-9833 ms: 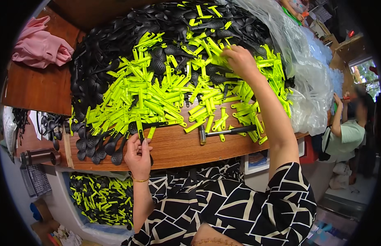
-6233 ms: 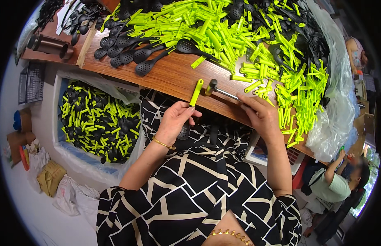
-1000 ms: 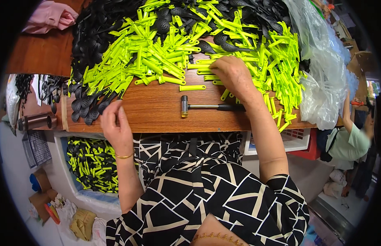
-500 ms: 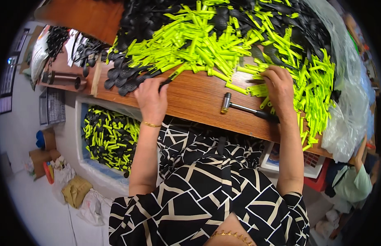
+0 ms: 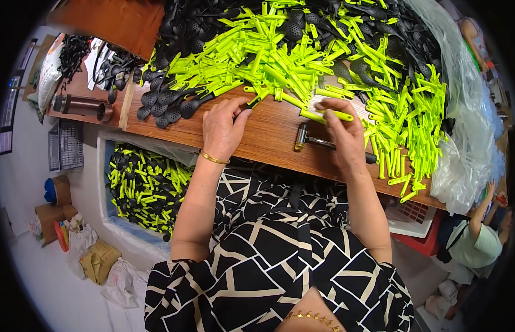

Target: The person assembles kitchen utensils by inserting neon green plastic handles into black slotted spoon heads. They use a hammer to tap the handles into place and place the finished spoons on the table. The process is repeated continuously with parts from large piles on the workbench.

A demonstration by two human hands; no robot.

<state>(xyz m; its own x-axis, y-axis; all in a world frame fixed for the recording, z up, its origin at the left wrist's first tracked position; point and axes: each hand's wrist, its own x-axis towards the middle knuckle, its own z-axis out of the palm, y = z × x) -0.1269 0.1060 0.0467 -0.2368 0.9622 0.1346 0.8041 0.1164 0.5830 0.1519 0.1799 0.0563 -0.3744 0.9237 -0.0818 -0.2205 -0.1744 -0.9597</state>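
Observation:
My left hand is closed at the near edge of the lime-green heap, its thumb and fingers pinching a black and lime-green utensil part, mostly hidden by the fingers. My right hand is closed round a lime-green handle, which lies crosswise over the fingers. Just below that hand a small hammer with a metal and amber head rests on the wooden table; the wrist hides part of its shaft. Loose lime-green handles lie piled beyond both hands.
Black perforated spoon heads lie left of my left hand. More handles spread at the right, beside clear plastic sheeting. A lined bin of mixed parts stands below the table. A brown cylinder lies at far left. Another person is at right.
My right hand has moved left and nearer, away from the pile, and now holds a lime-green handle. My left hand has shifted right, toward the middle, with its part.

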